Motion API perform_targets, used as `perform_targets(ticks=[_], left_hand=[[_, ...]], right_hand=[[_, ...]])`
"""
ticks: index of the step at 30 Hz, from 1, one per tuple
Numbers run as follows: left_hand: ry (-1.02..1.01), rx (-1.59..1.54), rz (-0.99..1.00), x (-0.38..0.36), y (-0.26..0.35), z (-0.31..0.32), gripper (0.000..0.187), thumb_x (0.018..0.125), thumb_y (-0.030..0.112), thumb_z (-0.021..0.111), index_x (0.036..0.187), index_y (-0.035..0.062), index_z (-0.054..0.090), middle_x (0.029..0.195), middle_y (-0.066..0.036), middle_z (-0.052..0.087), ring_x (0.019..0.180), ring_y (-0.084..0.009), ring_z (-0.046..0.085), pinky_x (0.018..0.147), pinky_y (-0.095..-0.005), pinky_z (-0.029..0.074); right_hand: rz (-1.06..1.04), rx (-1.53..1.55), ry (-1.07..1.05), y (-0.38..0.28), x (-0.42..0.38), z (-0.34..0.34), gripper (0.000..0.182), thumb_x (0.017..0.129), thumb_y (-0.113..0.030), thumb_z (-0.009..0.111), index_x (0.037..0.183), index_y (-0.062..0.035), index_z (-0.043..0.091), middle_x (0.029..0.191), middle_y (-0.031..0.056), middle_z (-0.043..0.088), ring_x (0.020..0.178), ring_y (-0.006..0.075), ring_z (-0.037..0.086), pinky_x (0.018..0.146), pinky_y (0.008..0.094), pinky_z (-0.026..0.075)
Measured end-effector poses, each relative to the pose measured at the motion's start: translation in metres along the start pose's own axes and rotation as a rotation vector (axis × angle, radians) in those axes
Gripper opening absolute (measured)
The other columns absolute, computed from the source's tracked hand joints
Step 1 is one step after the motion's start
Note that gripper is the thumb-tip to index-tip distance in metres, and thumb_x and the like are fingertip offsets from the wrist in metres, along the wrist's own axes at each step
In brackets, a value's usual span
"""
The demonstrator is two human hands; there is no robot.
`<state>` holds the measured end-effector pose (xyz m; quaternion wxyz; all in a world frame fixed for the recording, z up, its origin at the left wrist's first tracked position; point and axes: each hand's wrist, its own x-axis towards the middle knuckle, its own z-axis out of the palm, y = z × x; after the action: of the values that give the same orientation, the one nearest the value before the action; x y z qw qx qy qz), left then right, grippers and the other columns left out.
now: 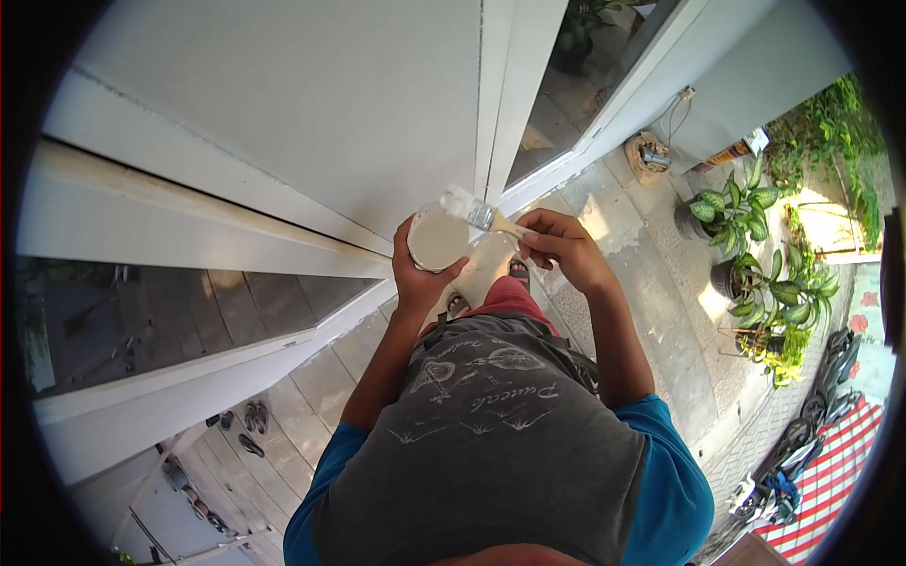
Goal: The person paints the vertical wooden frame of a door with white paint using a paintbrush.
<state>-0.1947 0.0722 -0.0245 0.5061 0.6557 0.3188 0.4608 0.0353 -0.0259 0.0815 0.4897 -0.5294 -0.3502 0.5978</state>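
My left hand [425,275] is wrapped round a small round tub [415,224], its thumb along the near rim. Pale off-white paint [442,241] shows inside it. In my right hand [559,247] the fingers pinch the wooden handle of a paintbrush [501,224]. The brush points left, and its white-coated bristles [460,202] overlap the tub's far rim in this view. Directly beyond both hands stands a tall white door panel [311,104] with a dark seam beside its frame.
Glass panes [217,316] flank the white panel. Potted plants [736,208] line the tiled floor [651,283] at the right, near a sack [647,158]. Sandals [255,416] lie on the floor at lower left. Motorbikes [788,462] stand at far right.
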Motion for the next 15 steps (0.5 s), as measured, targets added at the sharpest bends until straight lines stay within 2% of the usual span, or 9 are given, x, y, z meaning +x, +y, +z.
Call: perform_targets(ticks=[4, 6, 9, 10, 12, 15], left_hand=[[-0.056, 0.048, 0.051, 0.003, -0.002, -0.001, 0.094, 0.066, 0.019, 0.090, 0.138, 0.0013, 0.033, 0.124, -0.014, 0.056, 0.115, -0.0233, 0.058, 0.096, -0.0377, 0.049], [-0.074, 0.033, 0.024, 0.005, 0.002, -0.003, 0.093, 0.066, 0.018, 0.089, 0.138, 0.0010, 0.033, 0.125, -0.014, 0.056, 0.115, -0.0239, 0.058, 0.097, -0.0379, 0.048], [-0.072, 0.029, 0.037, 0.007, 0.006, -0.005, 0.090, 0.065, 0.017, 0.090, 0.136, 0.0016, 0.037, 0.122, -0.013, 0.057, 0.111, -0.0223, 0.060, 0.094, -0.0363, 0.049], [-0.086, 0.038, 0.036, 0.007, 0.006, -0.007, 0.090, 0.065, 0.017, 0.090, 0.136, 0.0016, 0.037, 0.122, -0.013, 0.057, 0.111, -0.0223, 0.060, 0.094, -0.0363, 0.049], [-0.082, 0.053, 0.014, 0.007, 0.006, -0.010, 0.091, 0.065, 0.015, 0.090, 0.137, 0.0017, 0.035, 0.123, -0.013, 0.057, 0.112, -0.0223, 0.059, 0.095, -0.0365, 0.049], [-0.094, 0.081, 0.013, 0.009, 0.005, -0.014, 0.092, 0.065, 0.014, 0.090, 0.137, 0.0019, 0.035, 0.124, -0.013, 0.056, 0.113, -0.0223, 0.058, 0.095, -0.0364, 0.049]], right_hand=[[-0.106, 0.299, 0.204, 0.040, 0.010, -0.021, 0.017, 0.097, -0.014, 0.053, 0.109, -0.0026, 0.057, 0.078, 0.0021, 0.060, 0.063, 0.0060, 0.048, 0.054, 0.0202, 0.036], [-0.130, 0.283, 0.279, 0.052, 0.021, -0.029, 0.016, 0.097, -0.012, 0.051, 0.111, -0.0035, 0.054, 0.080, 0.0023, 0.060, 0.063, 0.0056, 0.048, 0.054, 0.0199, 0.036], [-0.277, 0.191, 0.423, 0.067, 0.044, -0.033, 0.016, 0.098, -0.008, 0.048, 0.113, -0.0036, 0.051, 0.086, 0.0028, 0.058, 0.068, 0.0053, 0.048, 0.056, 0.0209, 0.039], [-0.278, 0.206, 0.430, 0.068, 0.050, -0.031, 0.016, 0.098, -0.008, 0.048, 0.113, -0.0036, 0.051, 0.086, 0.0028, 0.058, 0.068, 0.0053, 0.048, 0.056, 0.0209, 0.039], [-0.452, -0.023, 0.561, 0.064, 0.064, -0.022, 0.017, 0.098, -0.008, 0.049, 0.113, -0.0012, 0.050, 0.085, 0.0026, 0.057, 0.071, 0.0061, 0.048, 0.058, 0.0225, 0.039], [-0.528, -0.026, 0.594, 0.058, 0.085, -0.016, 0.018, 0.098, -0.010, 0.051, 0.113, 0.0003, 0.050, 0.079, 0.0020, 0.055, 0.067, 0.0071, 0.046, 0.058, 0.0246, 0.038]])
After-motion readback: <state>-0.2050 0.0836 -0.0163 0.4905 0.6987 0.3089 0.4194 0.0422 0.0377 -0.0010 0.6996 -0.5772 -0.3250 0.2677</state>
